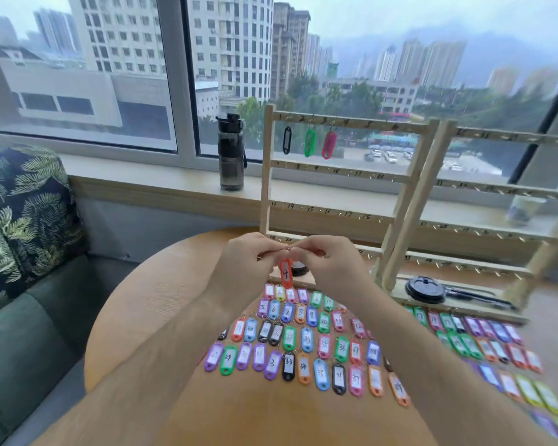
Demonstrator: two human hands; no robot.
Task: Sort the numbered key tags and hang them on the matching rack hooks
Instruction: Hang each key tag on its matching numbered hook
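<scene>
Round wooden table under a city-view window: above it the left hand and right hand both pinch the ring end of the orange tag marked 4, which dangles between them over the rows of loose tags. Lifting it by the ring should present the loop squarely to the hook 4 on the left rack, just right of the hanging red tag. The lower bars' hooks could snag it. A water bottle stands on the sill, well aside.

An orange plastic key tag marked 4 hangs upright by its metal ring, pinched between the left hand and the right hand. Below it, coloured numbered plastic tags lie flat in rows. Behind stands a pale wooden hook rack; a black tag, a green tag and a red tag hang from its top rail.
</scene>
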